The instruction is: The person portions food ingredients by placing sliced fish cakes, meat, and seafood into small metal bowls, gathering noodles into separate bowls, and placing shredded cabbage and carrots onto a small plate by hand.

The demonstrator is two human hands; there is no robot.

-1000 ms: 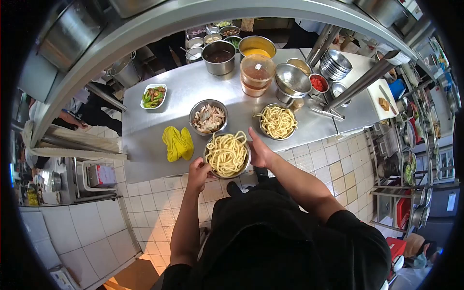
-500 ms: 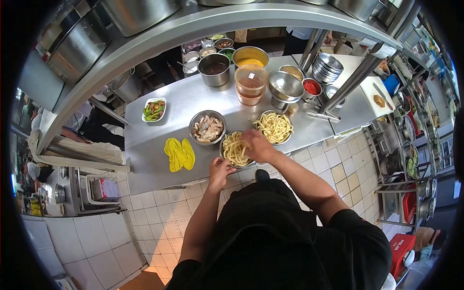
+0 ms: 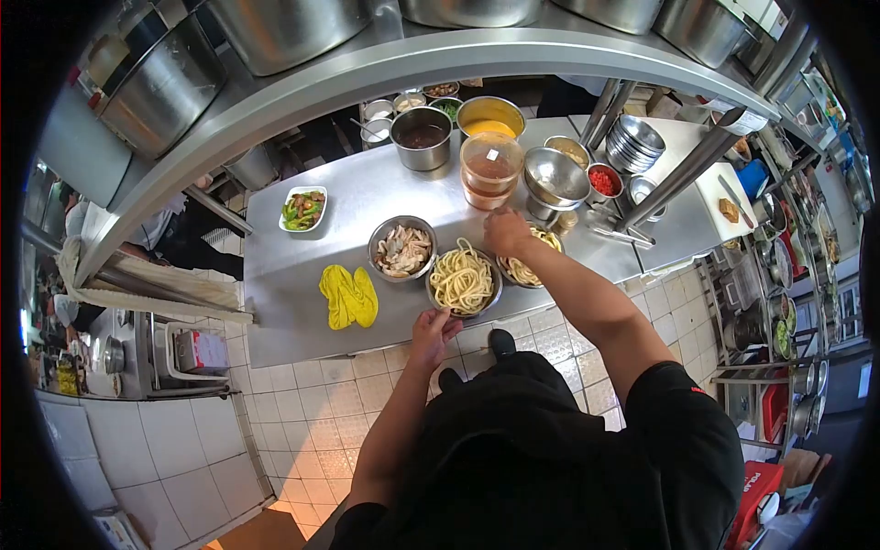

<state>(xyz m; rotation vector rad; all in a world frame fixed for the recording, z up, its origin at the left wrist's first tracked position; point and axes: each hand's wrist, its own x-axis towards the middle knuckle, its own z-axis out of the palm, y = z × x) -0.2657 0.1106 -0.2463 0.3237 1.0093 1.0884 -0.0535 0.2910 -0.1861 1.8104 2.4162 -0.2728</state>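
A metal bowl point(image 3: 496, 295) heaped with thick pale noodles point(image 3: 463, 278) sits near the counter's front edge. My left hand point(image 3: 432, 335) grips its near rim, thumb at the edge. Just to the right is a second bowl of noodles point(image 3: 521, 273), partly covered by my right forearm. My right hand point(image 3: 507, 231) is over that bowl's far left side, fingers curled down and closed; whatever they hold is hidden. To the left of the noodles stands a metal bowl of pale cooked meat pieces point(image 3: 402, 251).
A yellow cloth point(image 3: 348, 296) lies at the left, below a white dish of green vegetables and meat point(image 3: 303, 210). Behind are a pot of dark sauce point(image 3: 422, 139), stacked lidded tubs point(image 3: 491, 163) and metal bowls point(image 3: 557, 176). A steel post point(image 3: 678, 170) rises at the right.
My right hand has left the noodles in the nearer bowl and moved up and right to the second bowl's far side. My left hand stays at the first bowl's rim. The view has shifted slightly.
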